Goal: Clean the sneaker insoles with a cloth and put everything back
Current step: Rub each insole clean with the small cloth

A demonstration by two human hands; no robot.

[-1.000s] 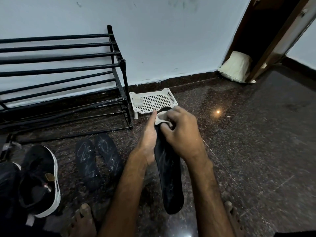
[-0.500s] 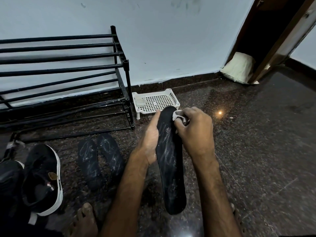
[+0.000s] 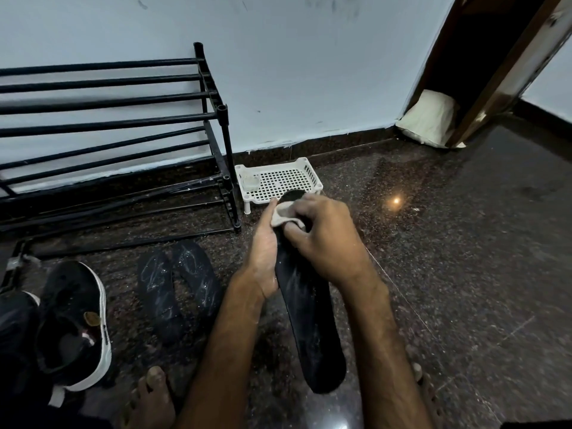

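A long black foam insole (image 3: 309, 311) is being held lengthwise over the dark speckled granite floor (image 3: 448, 274). It is being gripped along its left edge by the left hand (image 3: 266, 258), while a small off-white cloth (image 3: 283, 213) is being pinched in the curled fingers of the right hand (image 3: 325, 239) and pressed onto the insole's far end. Two more black insoles (image 3: 158, 289) are lying side by side on the floor, between a black sneaker with a white sole (image 3: 74, 320) and the hands. A white perforated plastic tray (image 3: 278, 181) is standing just beside a black metal shoe rack (image 3: 108, 134).
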